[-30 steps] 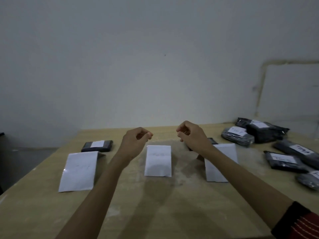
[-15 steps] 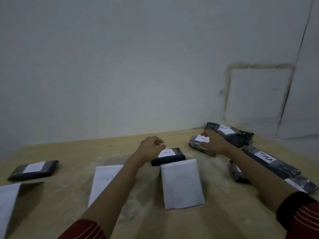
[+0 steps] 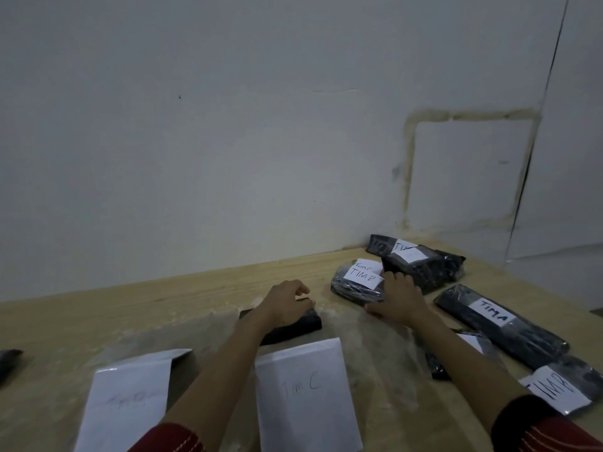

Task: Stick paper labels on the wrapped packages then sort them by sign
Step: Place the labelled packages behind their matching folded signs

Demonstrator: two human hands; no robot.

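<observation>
Black wrapped packages with white paper labels lie on the wooden table (image 3: 163, 308). My right hand (image 3: 399, 300) grips the right end of the package labelled TIM B (image 3: 354, 283), thumb at its near edge and fingers behind it. My left hand (image 3: 285, 305) rests with loosely curled fingers on a black package (image 3: 300, 327), hiding most of its label. In front of that package stands the folded paper sign TIM C (image 3: 303, 396). A second folded sign (image 3: 130, 402) with faint writing is to its left.
A long package marked TIMA (image 3: 496, 318) and one marked TIMB (image 3: 561, 386) lie at the right. Two stacked packages (image 3: 421, 261) sit by the wall, another (image 3: 470, 345) shows beside my right forearm, and one (image 3: 8, 358) is at the left edge.
The view has swung to the right. My right hand has reached across to the TIM B package and taken hold of it. My left hand has dropped onto the black package behind the TIM C sign.
</observation>
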